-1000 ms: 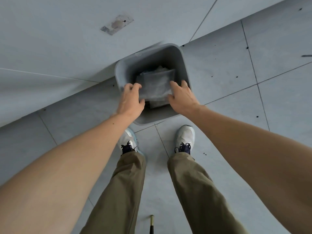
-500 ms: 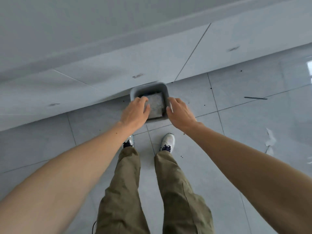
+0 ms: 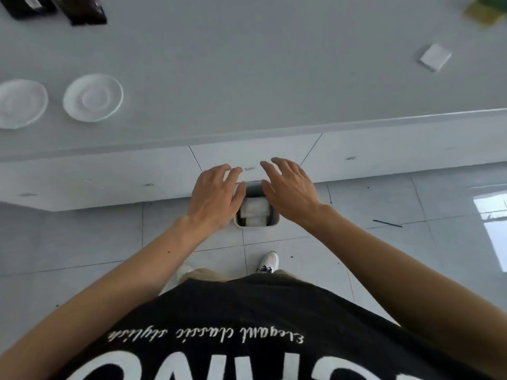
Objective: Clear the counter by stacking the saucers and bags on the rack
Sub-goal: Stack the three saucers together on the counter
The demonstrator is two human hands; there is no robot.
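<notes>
Two white saucers lie side by side on the white counter (image 3: 247, 78) at the left: one saucer (image 3: 93, 97) nearer the middle, the other saucer (image 3: 20, 103) at the frame's edge. My left hand (image 3: 216, 196) and my right hand (image 3: 288, 190) hover with fingers spread, holding nothing, above a grey bin (image 3: 271, 223) on the floor below the counter's front. Pale plastic bags (image 3: 256, 213) lie inside the bin. No rack is in view.
Dark packages (image 3: 82, 9) stand at the counter's back left. A small white square pad (image 3: 435, 57) lies at the right, and a yellow-green item (image 3: 485, 10) sits blurred in the far right corner. The floor is pale tile, with my shoe (image 3: 269, 261) below.
I have straightened up from the bin on the floor, so the counter top has come into view. Both hands have let go of the bin's rim and risen with fingers spread.
</notes>
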